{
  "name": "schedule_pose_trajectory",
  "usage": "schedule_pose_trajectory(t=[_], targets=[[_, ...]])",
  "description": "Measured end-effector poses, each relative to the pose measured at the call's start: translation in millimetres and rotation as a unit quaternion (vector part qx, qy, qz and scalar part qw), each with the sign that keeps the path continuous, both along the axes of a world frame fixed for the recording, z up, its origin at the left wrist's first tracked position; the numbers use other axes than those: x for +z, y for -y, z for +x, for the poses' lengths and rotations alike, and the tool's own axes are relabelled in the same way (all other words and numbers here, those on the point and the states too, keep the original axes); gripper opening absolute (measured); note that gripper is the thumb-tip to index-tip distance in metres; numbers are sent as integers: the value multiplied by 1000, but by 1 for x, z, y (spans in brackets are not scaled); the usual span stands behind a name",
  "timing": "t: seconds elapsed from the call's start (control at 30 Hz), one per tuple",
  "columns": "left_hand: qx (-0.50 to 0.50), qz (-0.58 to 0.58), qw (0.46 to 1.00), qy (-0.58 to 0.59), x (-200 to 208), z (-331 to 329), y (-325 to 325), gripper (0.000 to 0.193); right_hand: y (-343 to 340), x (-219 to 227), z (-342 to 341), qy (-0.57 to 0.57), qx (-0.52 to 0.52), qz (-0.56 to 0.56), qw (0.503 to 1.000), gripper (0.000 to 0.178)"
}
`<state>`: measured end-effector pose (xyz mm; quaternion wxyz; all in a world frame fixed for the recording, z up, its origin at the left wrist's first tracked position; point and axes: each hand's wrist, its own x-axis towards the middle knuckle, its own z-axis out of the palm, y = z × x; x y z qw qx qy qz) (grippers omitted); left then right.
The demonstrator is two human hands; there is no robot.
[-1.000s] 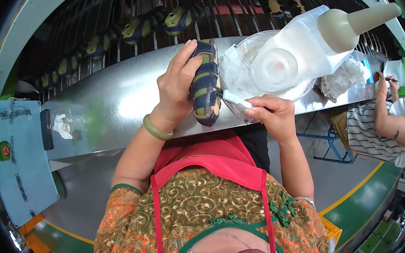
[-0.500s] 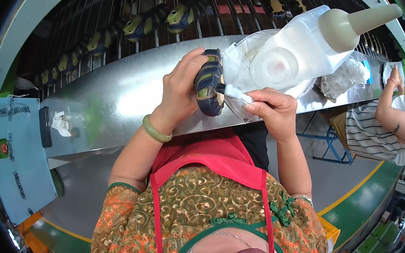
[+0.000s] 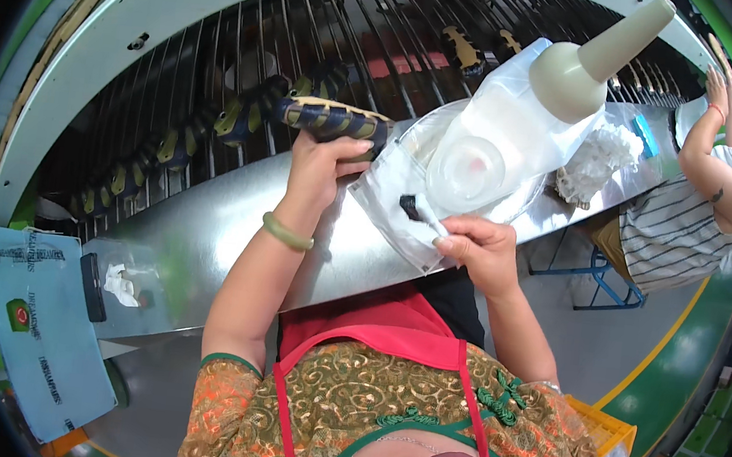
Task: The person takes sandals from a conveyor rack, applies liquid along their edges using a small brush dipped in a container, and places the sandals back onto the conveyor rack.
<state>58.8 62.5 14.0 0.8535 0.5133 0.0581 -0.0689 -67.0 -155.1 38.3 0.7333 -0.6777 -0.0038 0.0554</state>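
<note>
Left of shoe point(image 3: 330, 120), lettered blue box point(image 3: 64, 345).

In the hands point(image 3: 319, 167), a navy-striped shoe point(image 3: 332, 120) at left, a white-handled brush point(image 3: 428, 211) at right.

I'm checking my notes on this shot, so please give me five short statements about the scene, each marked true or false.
1. The left hand holds a dark blue and green shoe. True.
2. The brush in the right hand is touching that shoe. False: the brush is apart from it.
3. A green bangle circles the right wrist. False: the green bangle is on the left wrist.
4. The translucent bottle has a beige nozzle top. True.
5. The person wears a blue apron. False: the apron is red.
</note>
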Motion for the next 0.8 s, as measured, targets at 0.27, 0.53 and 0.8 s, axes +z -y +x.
schedule_pose_trajectory(t=[0.27, 0.53, 0.8], targets=[[44, 15, 997, -56, -15, 124, 77, 56, 23, -21, -1, -10, -45, 44, 998, 19], [229, 200, 951, 65, -75, 221, 127, 61, 38, -16, 2, -21, -73, 41, 996, 20], [116, 191, 972, 76, -78, 217, 122, 64, 39, -16, 5, -4, -66, 29, 997, 18]])
